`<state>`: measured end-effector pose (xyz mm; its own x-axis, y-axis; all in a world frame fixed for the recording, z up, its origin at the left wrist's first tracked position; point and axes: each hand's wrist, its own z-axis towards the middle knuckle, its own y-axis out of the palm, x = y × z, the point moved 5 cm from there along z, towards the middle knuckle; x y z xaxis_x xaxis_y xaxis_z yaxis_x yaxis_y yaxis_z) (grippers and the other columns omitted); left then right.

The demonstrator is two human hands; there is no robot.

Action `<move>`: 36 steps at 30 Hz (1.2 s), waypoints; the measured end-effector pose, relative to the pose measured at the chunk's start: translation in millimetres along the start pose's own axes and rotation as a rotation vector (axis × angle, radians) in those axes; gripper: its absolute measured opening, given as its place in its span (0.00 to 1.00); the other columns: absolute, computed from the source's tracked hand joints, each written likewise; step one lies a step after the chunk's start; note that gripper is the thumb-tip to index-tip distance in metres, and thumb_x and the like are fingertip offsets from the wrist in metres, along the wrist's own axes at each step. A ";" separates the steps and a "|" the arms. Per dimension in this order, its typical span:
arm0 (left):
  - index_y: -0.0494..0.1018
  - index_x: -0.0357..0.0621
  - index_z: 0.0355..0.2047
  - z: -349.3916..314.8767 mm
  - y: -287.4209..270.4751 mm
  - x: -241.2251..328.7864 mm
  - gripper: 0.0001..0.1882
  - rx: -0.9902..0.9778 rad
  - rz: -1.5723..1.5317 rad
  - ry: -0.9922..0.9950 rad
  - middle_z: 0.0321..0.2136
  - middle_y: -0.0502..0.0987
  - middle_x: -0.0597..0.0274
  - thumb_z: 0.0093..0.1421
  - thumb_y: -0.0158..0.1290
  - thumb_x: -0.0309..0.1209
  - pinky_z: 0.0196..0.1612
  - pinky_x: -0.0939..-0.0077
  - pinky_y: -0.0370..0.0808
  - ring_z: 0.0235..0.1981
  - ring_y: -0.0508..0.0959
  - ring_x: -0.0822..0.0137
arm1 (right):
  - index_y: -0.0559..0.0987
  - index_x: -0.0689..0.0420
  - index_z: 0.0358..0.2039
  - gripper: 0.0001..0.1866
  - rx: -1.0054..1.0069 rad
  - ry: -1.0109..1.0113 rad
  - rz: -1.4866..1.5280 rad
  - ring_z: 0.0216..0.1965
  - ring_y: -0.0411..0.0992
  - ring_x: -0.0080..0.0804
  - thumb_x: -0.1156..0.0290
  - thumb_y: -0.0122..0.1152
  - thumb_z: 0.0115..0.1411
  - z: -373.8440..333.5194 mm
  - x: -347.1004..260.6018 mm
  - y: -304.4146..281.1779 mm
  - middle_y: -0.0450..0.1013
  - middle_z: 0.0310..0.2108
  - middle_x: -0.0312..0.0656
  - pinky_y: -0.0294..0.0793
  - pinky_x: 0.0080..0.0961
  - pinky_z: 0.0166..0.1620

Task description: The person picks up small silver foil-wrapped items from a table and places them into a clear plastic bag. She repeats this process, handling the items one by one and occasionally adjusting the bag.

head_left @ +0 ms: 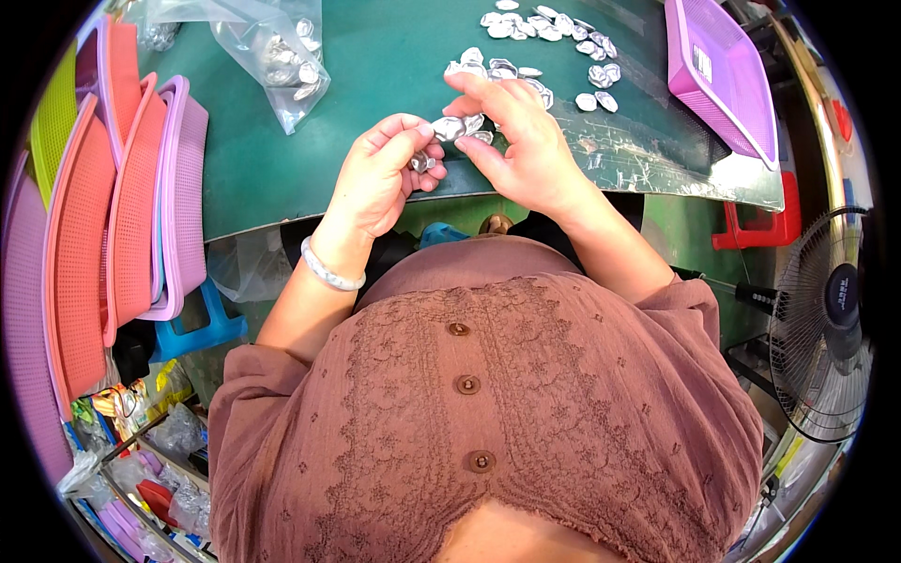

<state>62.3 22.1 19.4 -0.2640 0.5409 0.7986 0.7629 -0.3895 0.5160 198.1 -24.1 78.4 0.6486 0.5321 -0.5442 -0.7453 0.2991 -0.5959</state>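
Observation:
My left hand (380,174) is closed near the front edge of the green table, with thumb and forefinger pinching a small shiny silver disc-like piece (448,129). Another silver piece (421,162) shows among its curled fingers. Just to the right, my right hand (526,141) is open, its thumb and forefinger apart around several silver pieces (482,137) by the left fingertips. Beyond the right hand's fingers lies a loose heap of such pieces (502,68), partly hidden by that hand. What exactly the pieces are cannot be made out.
More silver pieces (554,26) are scattered farther back on the table (394,47). A clear plastic bag (286,94) with similar pieces lies at the back left. A purple basket (694,94) stands at the right edge. Stacked pink baskets (80,244) crowd the left; a fan (821,328) stands right.

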 end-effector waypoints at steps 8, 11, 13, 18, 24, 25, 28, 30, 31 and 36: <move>0.69 0.42 0.28 0.3 -1.2 0.3 0.07 -0.026 0.007 0.000 0.23 0.72 0.63 0.59 0.46 0.32 0.21 0.83 0.66 0.21 0.71 0.71 | 0.68 0.56 0.50 0.26 -0.001 0.036 -0.007 0.35 0.67 0.36 0.78 0.58 0.47 -4.0 3.8 1.9 0.74 0.29 0.39 0.63 0.30 0.44; 0.69 0.42 0.28 0.4 -1.8 -0.3 0.07 -0.028 0.028 0.003 0.23 0.72 0.64 0.59 0.46 0.32 0.21 0.83 0.66 0.21 0.71 0.72 | 0.68 0.57 0.48 0.23 0.002 0.076 0.036 0.33 0.68 0.36 0.77 0.57 0.49 -5.3 5.9 3.0 0.74 0.27 0.39 0.64 0.31 0.43; 0.69 0.42 0.29 0.3 -1.1 -0.3 0.07 -0.020 0.047 0.006 0.23 0.72 0.64 0.59 0.47 0.32 0.21 0.83 0.66 0.21 0.71 0.72 | 0.69 0.57 0.46 0.21 0.039 0.089 0.099 0.31 0.69 0.37 0.76 0.56 0.49 -6.7 10.1 4.8 0.73 0.26 0.39 0.64 0.33 0.43; 0.69 0.41 0.30 -1.3 2.5 0.1 0.07 0.004 0.078 0.028 0.22 0.71 0.65 0.59 0.47 0.32 0.22 0.84 0.66 0.20 0.71 0.74 | 0.67 0.58 0.51 0.22 -0.020 0.211 0.143 0.35 0.68 0.29 0.78 0.53 0.54 -9.2 14.9 8.1 0.73 0.26 0.38 0.65 0.25 0.44; 0.69 0.41 0.31 1.4 -1.2 -1.6 0.06 -0.001 0.035 0.031 0.25 0.73 0.62 0.59 0.46 0.30 0.25 0.83 0.69 0.24 0.73 0.71 | 0.67 0.58 0.51 0.22 0.008 0.189 0.052 0.38 0.68 0.32 0.80 0.50 0.54 -6.2 14.3 -4.4 0.74 0.28 0.37 0.63 0.27 0.47; 0.68 0.41 0.31 0.9 -1.4 -1.3 0.06 -0.007 0.002 0.025 0.27 0.73 0.60 0.58 0.46 0.30 0.26 0.82 0.70 0.25 0.74 0.69 | 0.67 0.57 0.51 0.22 0.009 0.141 -0.011 0.38 0.68 0.33 0.80 0.50 0.53 -5.6 13.9 -8.7 0.74 0.29 0.37 0.62 0.27 0.48; 0.68 0.40 0.30 -0.4 -3.8 1.7 0.05 -0.043 -0.105 0.007 0.31 0.74 0.54 0.57 0.46 0.29 0.30 0.78 0.74 0.30 0.76 0.63 | 0.67 0.55 0.51 0.26 -0.078 0.078 -0.094 0.41 0.66 0.36 0.80 0.54 0.48 -8.5 13.9 -11.8 0.74 0.31 0.36 0.59 0.32 0.49; 0.67 0.39 0.29 1.4 -8.5 1.9 0.05 -0.087 -0.193 -0.003 0.34 0.74 0.49 0.56 0.46 0.28 0.32 0.75 0.76 0.33 0.77 0.59 | 0.67 0.55 0.50 0.27 -0.121 0.048 -0.157 0.41 0.65 0.36 0.79 0.56 0.46 -9.9 11.1 -11.0 0.73 0.31 0.36 0.58 0.35 0.50; 0.67 0.39 0.30 2.3 -10.6 2.1 0.05 -0.117 -0.218 -0.008 0.34 0.74 0.48 0.56 0.46 0.28 0.33 0.74 0.76 0.33 0.76 0.58 | 0.68 0.54 0.49 0.27 -0.131 0.036 -0.187 0.41 0.65 0.35 0.78 0.57 0.45 -10.8 9.2 -9.9 0.73 0.30 0.36 0.57 0.37 0.50; 0.67 0.38 0.33 2.0 -8.5 4.9 0.06 -0.196 -0.282 0.002 0.34 0.74 0.46 0.55 0.45 0.26 0.32 0.73 0.76 0.33 0.76 0.57 | 0.67 0.52 0.49 0.29 -0.152 0.005 -0.288 0.42 0.65 0.36 0.76 0.61 0.43 -13.4 6.1 -5.6 0.72 0.32 0.38 0.55 0.40 0.51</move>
<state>55.8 29.6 18.4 -0.4496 0.6462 0.6166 0.5320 -0.3608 0.7660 208.3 -33.1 70.5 0.8303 0.4390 -0.3433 -0.5001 0.3151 -0.8066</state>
